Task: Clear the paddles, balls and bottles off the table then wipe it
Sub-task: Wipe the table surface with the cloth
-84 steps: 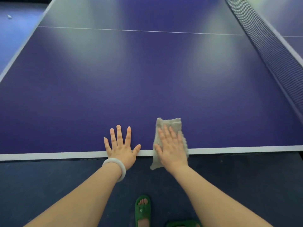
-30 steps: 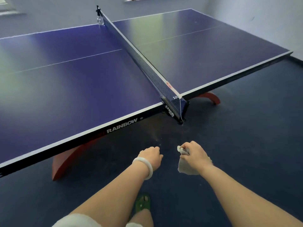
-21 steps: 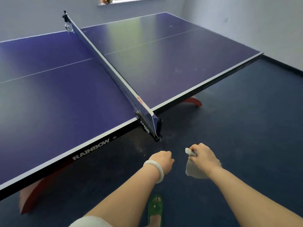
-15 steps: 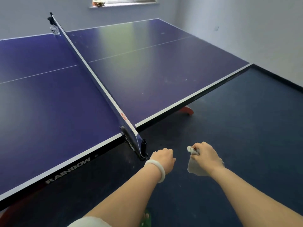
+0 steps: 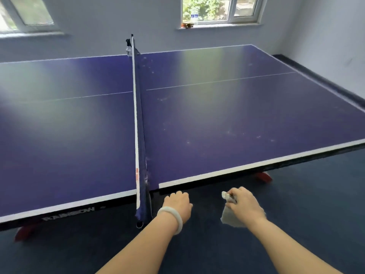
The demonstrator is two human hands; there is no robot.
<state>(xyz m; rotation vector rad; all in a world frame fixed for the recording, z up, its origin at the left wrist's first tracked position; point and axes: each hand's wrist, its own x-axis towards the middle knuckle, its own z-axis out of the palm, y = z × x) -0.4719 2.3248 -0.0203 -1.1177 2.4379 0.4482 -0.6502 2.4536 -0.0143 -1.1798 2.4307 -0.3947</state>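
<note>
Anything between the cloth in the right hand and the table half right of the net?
Nothing visible. The right hand grips the cloth just off the near edge of the table; the net stands to its left, off that path.

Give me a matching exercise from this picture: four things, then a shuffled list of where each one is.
1 cloth
2 bracelet
3 net
4 red table foot

A on the floor
B across the table
C gripped in the right hand
D at the left hand's wrist

Pairs: 1-C, 2-D, 3-B, 4-A
</note>
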